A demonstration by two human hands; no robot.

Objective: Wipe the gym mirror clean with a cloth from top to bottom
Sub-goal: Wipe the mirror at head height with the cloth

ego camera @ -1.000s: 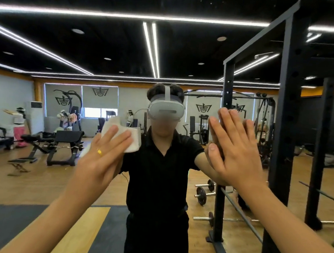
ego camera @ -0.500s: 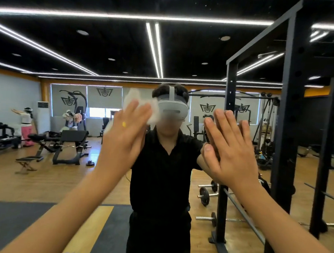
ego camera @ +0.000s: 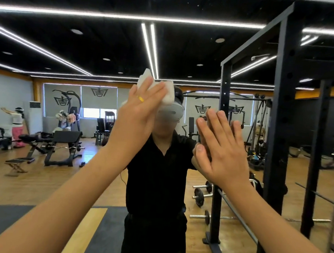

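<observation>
The gym mirror (ego camera: 65, 175) fills the whole view and reflects the gym behind me. My left hand (ego camera: 138, 114), fingers straight and a yellow ring on one finger, presses a white cloth (ego camera: 167, 91) flat against the glass just above centre. The cloth sticks out above and to the right of the fingertips; most of it is hidden under the palm. My right hand (ego camera: 221, 147) lies flat on the mirror to the right, fingers straight and spread, touching its own reflection.
A black squat rack post (ego camera: 279, 133) stands close on the right, beside the mirror. The reflection shows a person in a black shirt with a headset, weight benches (ego camera: 63, 145), dumbbells on the wooden floor and another person at the far left.
My left hand has slid the cloth up and to the right across the glass, from the left of the reflected head to over it. My right hand has stayed flat in place.
</observation>
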